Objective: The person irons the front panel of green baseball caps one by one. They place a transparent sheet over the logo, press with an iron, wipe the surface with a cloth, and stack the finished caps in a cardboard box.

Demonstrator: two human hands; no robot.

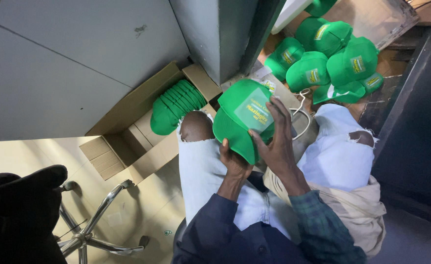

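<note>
From the head view, I have a green cap (pixel 245 120) over my lap, between my knees. My left hand (pixel 234 160) grips its brim from below, fingers closed on the edge. My right hand (pixel 274 139) lies spread across the front panel, fingers clasping the crown beside the pale patch. The cap looks light and soft, with the brim the stiff part; I judge that the best hold. A cardboard box (pixel 142 132) of stacked caps sits left; a pile of caps (pixel 328 61) lies ahead.

Cardboard box (pixel 142 142) of stacked green caps (pixel 176 105), pile of caps (pixel 330 61), chrome chair base (pixel 96 230)
</note>
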